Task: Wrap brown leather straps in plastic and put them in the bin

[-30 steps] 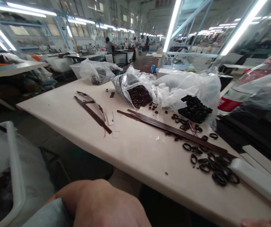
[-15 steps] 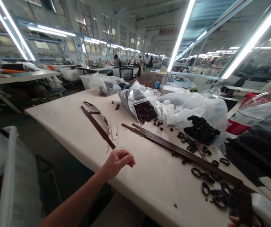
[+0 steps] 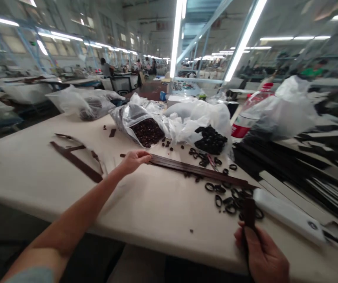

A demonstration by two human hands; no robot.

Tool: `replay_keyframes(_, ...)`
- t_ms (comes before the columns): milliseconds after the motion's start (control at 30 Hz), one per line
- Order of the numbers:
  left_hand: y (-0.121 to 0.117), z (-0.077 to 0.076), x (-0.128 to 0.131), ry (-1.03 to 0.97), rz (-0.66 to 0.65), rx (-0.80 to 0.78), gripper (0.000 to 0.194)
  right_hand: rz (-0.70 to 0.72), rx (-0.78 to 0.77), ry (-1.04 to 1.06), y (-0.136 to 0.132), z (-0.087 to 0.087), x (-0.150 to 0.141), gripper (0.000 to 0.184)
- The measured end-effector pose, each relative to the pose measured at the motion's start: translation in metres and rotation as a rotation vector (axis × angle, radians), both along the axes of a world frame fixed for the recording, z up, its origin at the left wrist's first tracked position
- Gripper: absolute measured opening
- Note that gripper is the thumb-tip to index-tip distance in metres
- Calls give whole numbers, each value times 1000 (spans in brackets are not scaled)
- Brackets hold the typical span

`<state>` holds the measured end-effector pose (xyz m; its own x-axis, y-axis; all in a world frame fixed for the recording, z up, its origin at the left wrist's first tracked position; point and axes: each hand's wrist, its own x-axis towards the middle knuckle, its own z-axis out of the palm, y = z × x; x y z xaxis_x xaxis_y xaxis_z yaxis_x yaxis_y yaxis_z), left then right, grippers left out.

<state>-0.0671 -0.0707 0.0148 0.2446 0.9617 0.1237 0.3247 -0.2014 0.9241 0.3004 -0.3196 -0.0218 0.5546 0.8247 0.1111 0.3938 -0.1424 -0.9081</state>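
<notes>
My left hand (image 3: 133, 160) reaches across the white table (image 3: 145, 204) and its fingers close on the near end of a bundle of long dark brown straps (image 3: 198, 169) lying flat. My right hand (image 3: 260, 255) is at the table's front edge, closed around a short dark strap piece (image 3: 249, 212) that stands upright. Several black oval rings (image 3: 230, 194) lie scattered between the strap bundle and my right hand.
Open plastic bags hold brown beads (image 3: 148, 131) and black rings (image 3: 212, 139). Another bag (image 3: 83, 104) sits at the back left. Loose brown straps (image 3: 74, 161) lie to the left. A white flat tool (image 3: 289, 214) and stacked dark strips (image 3: 298, 165) fill the right side. A person stands far off.
My left hand moved forward from the table edge onto the end of the strap bundle. My right hand rose into view with the short strap. The view swung to the right.
</notes>
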Motion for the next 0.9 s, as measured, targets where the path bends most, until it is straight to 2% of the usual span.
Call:
replay_keyframes(100, -3, 4, 27, 88, -90, 23, 35, 45, 69, 13, 0, -3, -3, 44)
replay_keyframes(300, -32, 14, 78, 326, -255, 178, 27, 111, 149, -60, -1, -6, -6, 30)
replay_keyframes(400, -46, 18, 88, 375, -297, 219, 24, 129, 182, -87, 0, -5, -8, 27)
replay_keyframes(500, -59, 20, 86, 395, -294, 258, 23, 143, 206, -106, 1, -6, -8, 27)
replay_keyframes(633, -77, 21, 64, 389, -215, 250, 25, 165, 190, -140, 4, -6, -7, 29)
replay_keyframes(733, -89, 21, 29, 393, -92, 238, 26, 147, 155, -151, 4, -6, -7, 32)
replay_keyframes(800, -96, 22, -5, 409, 43, 242, 27, 113, 126, -143, 3, -8, -6, 34)
replay_keyframes(900, -112, 28, -76, 476, 336, 300, 29, 89, 77, -146, 3, -13, 0, 38)
